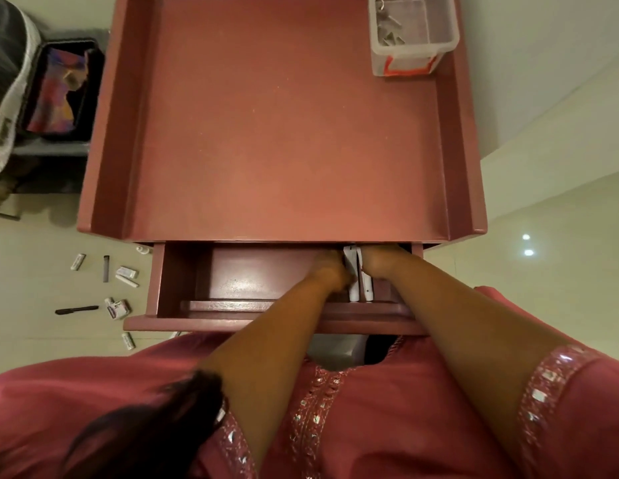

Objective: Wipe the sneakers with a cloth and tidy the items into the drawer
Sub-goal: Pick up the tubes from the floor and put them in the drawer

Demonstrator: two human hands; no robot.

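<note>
The pink table's drawer (pixel 170 281) is pulled open towards me. Two white sneakers (pixel 353 288) stand on edge, side by side, in its right part. My left hand (pixel 330 271) grips the left sneaker from the left side. My right hand (pixel 379 262) holds the right sneaker from the right, its fingertips hidden under the tabletop edge. The left half of the drawer floor is bare. No cloth is in view.
On the pink tabletop (pixel 266 133), a clear plastic box (pixel 413 36) with small metal bits stands in the far right corner. Several small white tubes (pixel 126 273) and a black pen (pixel 76 310) lie on the floor to the left. A dark case (pixel 64 88) with colourful cloth sits far left.
</note>
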